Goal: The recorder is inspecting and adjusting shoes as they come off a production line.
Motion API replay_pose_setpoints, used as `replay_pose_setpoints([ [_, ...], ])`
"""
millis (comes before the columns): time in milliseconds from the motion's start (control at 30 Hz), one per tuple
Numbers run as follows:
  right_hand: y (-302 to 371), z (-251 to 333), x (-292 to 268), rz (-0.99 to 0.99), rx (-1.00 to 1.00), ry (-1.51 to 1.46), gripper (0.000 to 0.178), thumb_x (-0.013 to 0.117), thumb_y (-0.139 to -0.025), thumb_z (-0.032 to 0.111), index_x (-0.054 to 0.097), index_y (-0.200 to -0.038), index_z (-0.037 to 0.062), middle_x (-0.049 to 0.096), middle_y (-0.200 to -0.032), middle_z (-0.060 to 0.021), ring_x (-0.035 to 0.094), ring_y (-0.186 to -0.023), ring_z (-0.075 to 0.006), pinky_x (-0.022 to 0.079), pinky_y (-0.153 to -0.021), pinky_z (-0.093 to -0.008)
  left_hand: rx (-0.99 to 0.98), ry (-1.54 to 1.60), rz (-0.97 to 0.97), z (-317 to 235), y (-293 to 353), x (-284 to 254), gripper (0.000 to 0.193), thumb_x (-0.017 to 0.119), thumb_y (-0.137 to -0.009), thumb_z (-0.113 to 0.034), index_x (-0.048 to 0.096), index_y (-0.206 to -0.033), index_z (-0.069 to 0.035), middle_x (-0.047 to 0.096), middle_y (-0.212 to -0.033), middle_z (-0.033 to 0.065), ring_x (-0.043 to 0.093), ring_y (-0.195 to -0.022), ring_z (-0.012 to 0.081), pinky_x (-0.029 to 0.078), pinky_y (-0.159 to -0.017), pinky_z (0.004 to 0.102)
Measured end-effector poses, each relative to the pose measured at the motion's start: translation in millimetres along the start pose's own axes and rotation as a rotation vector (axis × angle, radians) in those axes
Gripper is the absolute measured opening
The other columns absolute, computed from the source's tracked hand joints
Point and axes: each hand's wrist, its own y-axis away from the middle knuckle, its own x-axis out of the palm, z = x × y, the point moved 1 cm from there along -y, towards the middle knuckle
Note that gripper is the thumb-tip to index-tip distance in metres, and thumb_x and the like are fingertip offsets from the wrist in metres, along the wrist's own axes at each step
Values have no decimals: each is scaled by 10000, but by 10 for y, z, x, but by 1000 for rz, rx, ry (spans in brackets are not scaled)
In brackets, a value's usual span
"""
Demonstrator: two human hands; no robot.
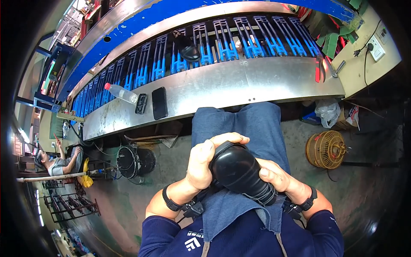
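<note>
A glossy black leather shoe point(239, 168) rests over my lap, its rounded toe away from me and its laces near my body. My left hand point(202, 160) is closed round its left side, with the fingers curving over the toe end. On the other side my right hand point(276, 175) grips the shoe near the laces, its thumb lying along the upper; most of its fingers are hidden beneath. A blue-grey apron point(233, 216) lies under the shoe.
Ahead runs a metal bench ledge point(222, 88) with a phone point(159, 103), a small black case point(140, 103), a clear bottle point(122, 93) and red-handled pliers point(318, 70). Another black shoe point(187, 48) sits on the blue rack point(224, 40). Buckets point(128, 162) and a wicker cage point(326, 150) flank me. A person point(62, 165) sits far left.
</note>
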Motion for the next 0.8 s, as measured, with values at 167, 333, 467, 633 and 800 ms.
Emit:
replay_pose_setpoints([
  [167, 28, -85, 4, -47, 3, 0, 562, 434, -1000, 433, 561, -1258, -50, 665, -1065, -127, 630, -972, -185, 486, -866, -324, 65, -20, 57, -13, -4, -10, 628, 268, -1059, -409, 601, -1233, 95, 652, -1238, 219, 636, -1114, 284, 473, -1003, 386],
  [333, 80, -169, -30, -65, -9, 62, 527, 471, -985, 443, 589, -1160, -40, 613, -838, -41, 552, -763, -116, 454, -702, -286, 60, -51, 67, -52, 72, 50, 650, 272, -1056, -421, 594, -1243, 111, 633, -1270, 235, 619, -1155, 299, 458, -1022, 387],
  [467, 108, -136, -16, -74, 56, -9, 479, 515, -977, 403, 593, -1144, -39, 537, -735, 29, 452, -662, -51, 390, -599, -244, 6, -76, 50, -76, 142, 92, 665, 279, -1052, -439, 569, -1275, 116, 600, -1318, 251, 580, -1227, 313, 433, -1058, 393],
  [633, 111, -166, 50, -99, 11, -41, 493, 478, -999, 398, 587, -1180, -47, 545, -752, 23, 456, -677, -54, 389, -614, -242, 75, -199, 41, -269, 245, 147, 479, 497, -990, -223, 483, -1370, 69, 522, -1396, 288, 510, -1318, 373, 398, -1111, 443],
  [800, 144, -314, -18, -134, 39, -43, 552, 427, -1012, 434, 588, -1208, -56, 636, -884, -42, 559, -785, -93, 451, -717, -251, 247, -547, 100, -250, 174, -3, 662, 785, -792, -29, 480, -1369, 80, 571, -1340, 295, 607, -1217, 353, 483, -1032, 384],
])
